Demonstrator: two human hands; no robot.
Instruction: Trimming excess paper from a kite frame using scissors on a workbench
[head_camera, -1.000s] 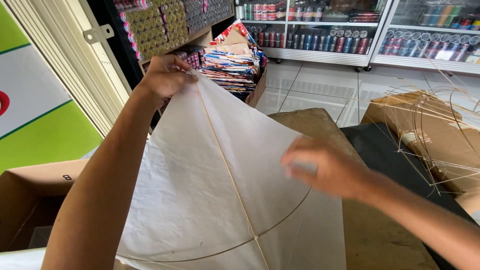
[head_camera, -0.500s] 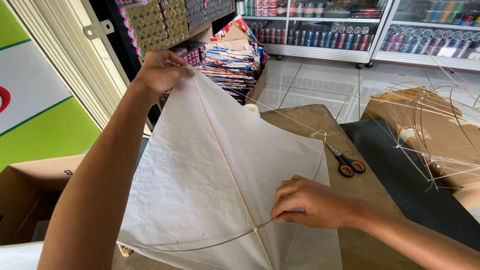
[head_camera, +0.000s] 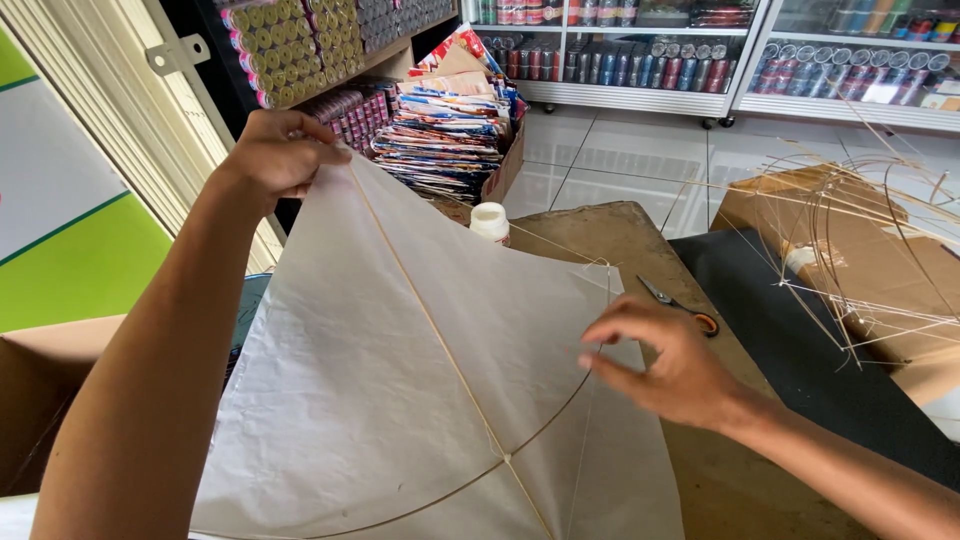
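Pinching white kite (head_camera: 400, 370), left hand (head_camera: 275, 152) grip closed.

White paper kite sheet (head_camera: 400, 360): thin, matt, lightly creased, braced by pale smooth bamboo-like sticks. Brown worktable top (head_camera: 640, 240): rough, dull, stained, wood-like. Black mat (head_camera: 800, 340) beside it: matt, looks like cloth or rubber, can't tell which. Small scissors (head_camera: 680, 305): shiny metal blades, orange plastic handle. Small white bottle (head_camera: 490, 220): smooth plastic. Brown cardboard box (head_camera: 40, 400): matt. Bundle of thin tan splints (head_camera: 860, 250): dry, bare. Pale floor tiles (head_camera: 640, 150): glossy.
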